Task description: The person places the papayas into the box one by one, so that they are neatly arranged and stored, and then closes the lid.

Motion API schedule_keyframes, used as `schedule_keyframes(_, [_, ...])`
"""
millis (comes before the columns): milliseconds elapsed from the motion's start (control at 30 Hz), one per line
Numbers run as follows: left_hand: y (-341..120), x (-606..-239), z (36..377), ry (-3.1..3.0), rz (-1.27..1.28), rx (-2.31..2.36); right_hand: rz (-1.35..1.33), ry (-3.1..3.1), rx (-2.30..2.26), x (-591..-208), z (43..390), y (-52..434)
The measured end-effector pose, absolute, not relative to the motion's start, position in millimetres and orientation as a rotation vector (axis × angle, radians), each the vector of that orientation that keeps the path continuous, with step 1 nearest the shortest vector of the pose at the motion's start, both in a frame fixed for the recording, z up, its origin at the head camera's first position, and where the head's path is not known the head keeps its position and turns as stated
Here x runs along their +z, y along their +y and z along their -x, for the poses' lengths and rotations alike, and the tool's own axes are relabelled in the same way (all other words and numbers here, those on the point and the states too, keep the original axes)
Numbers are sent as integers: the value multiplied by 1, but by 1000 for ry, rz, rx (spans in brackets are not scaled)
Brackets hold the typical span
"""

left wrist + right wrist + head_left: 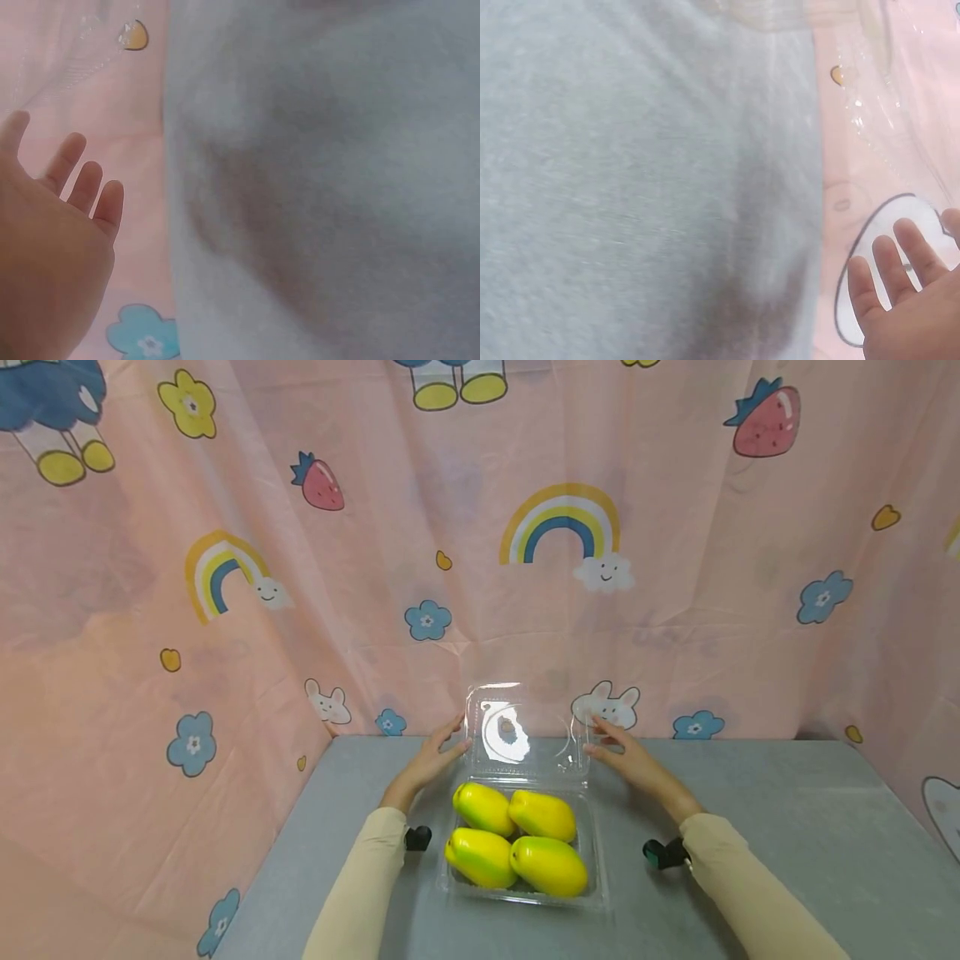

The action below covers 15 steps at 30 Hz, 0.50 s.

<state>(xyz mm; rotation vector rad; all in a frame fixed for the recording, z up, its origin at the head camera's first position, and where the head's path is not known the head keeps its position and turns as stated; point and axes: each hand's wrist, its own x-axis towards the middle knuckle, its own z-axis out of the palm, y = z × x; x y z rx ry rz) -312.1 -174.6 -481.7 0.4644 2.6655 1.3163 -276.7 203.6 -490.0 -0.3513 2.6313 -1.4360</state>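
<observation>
Both arms reach forward, left hand (pixel 429 760) and right hand (pixel 630 758) with fingers straight.

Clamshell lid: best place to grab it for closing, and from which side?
Probably the lid by its two side edges near the top, one hand per side. It stands upright, hinged at the tray's far edge, and the left hand and right hand already flank it with straight fingers. The four yellow fruits block any approach from the front.

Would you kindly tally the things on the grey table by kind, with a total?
Yellow-green mangoes: 4
Clear plastic clamshell box, lid raised: 1
Hands at the lid, left hand and right hand: 2
Total: 7
</observation>
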Motion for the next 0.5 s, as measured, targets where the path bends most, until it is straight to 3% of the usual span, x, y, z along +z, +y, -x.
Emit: schedule_keyframes(500, [-173, -462, 320, 2636, -529, 1383, 345, 2674, -1407, -471, 284, 204])
